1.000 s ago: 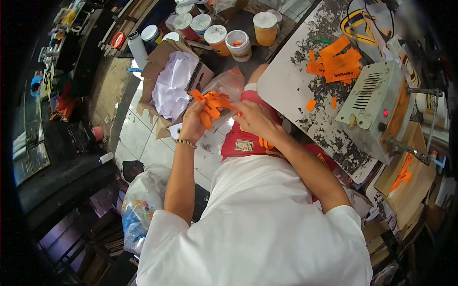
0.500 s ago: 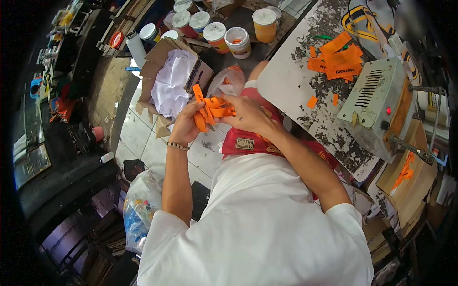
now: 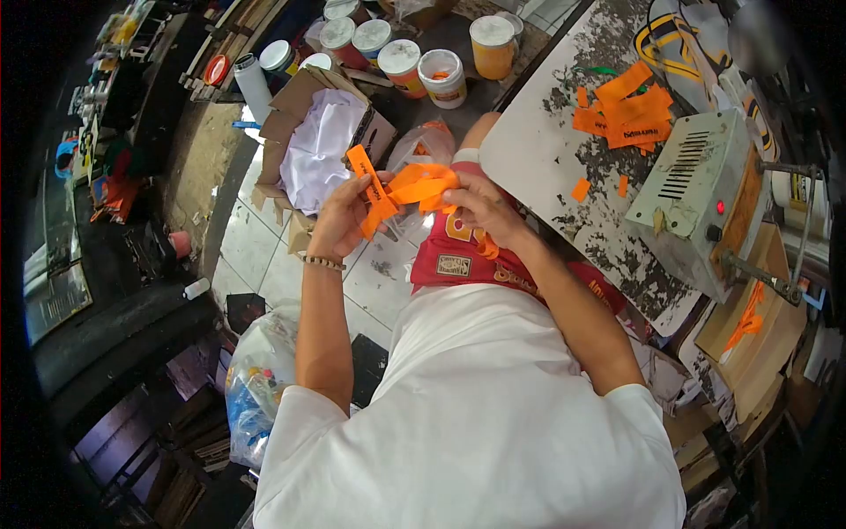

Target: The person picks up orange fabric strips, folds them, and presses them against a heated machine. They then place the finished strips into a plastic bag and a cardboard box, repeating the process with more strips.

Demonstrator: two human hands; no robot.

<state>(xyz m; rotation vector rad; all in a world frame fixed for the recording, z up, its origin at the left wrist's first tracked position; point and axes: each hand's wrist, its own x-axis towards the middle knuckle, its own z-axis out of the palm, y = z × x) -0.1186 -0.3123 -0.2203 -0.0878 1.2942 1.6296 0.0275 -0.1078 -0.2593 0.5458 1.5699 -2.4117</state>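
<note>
Orange printed strips (image 3: 421, 186) stretch between my two hands above my lap. My left hand (image 3: 342, 220) is closed on their left end, where one strip sticks up past the fingers with dark lettering on it. My right hand (image 3: 485, 207) pinches the looped right end between thumb and fingers. Another orange piece (image 3: 486, 247) lies against the red shorts just below my right hand. Behind the strips is a clear plastic bag (image 3: 423, 145) with orange bits inside.
An open cardboard box (image 3: 286, 110) with white cloth stands front left. Paint tubs (image 3: 399, 62) line the front. On the worn white table (image 3: 529, 150) at right are orange pieces (image 3: 633, 110) and a metal device (image 3: 683, 185) with a red light. A plastic bag (image 3: 257, 388) sits lower left.
My right hand has moved right, away from my left hand, drawing the orange strips out wider between them. My left hand has stayed nearly in place.
</note>
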